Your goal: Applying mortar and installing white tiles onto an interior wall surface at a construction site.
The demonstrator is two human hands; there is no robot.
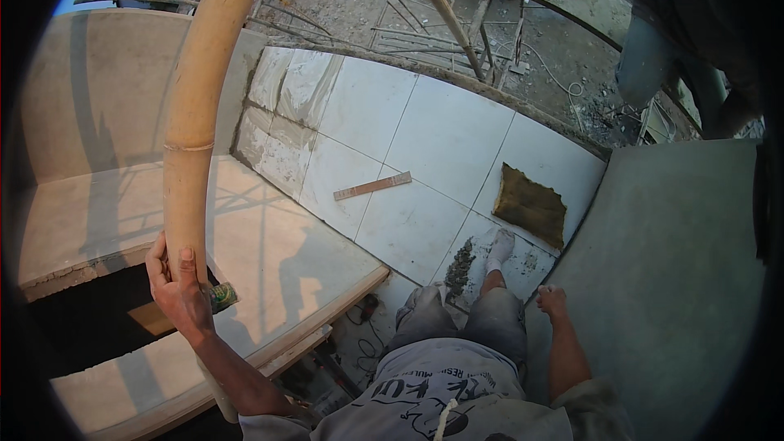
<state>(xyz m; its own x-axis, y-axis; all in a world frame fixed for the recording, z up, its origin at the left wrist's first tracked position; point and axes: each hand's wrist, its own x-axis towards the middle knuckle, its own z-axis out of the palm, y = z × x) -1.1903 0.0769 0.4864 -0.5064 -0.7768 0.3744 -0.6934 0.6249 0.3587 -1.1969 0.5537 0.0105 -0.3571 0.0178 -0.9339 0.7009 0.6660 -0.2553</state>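
Observation:
A thick bamboo pole (189, 122) rises at the left, and my left hand (181, 298) is closed round its lower part, thumb on the near side. Beside that hand, a small green packet (222, 297) shows past the pole; whether my fingers also touch it I cannot tell. My right hand (552, 300) hangs low at my right side near the grey plastered wall (653, 278), its fingers curled in with nothing visible in them. White tiles (425, 147) cover the floor ahead, and my foot (500, 249) rests on a tile smeared with mortar.
A reddish flat strip (372, 186) and a ragged brown sheet (531, 206) lie on the tiles. A pale counter (269, 278) with a dark rectangular opening (98, 318) stands left. Beyond the tile edge are scaffold poles (445, 12) and rubble. Another person (674, 53) is at upper right.

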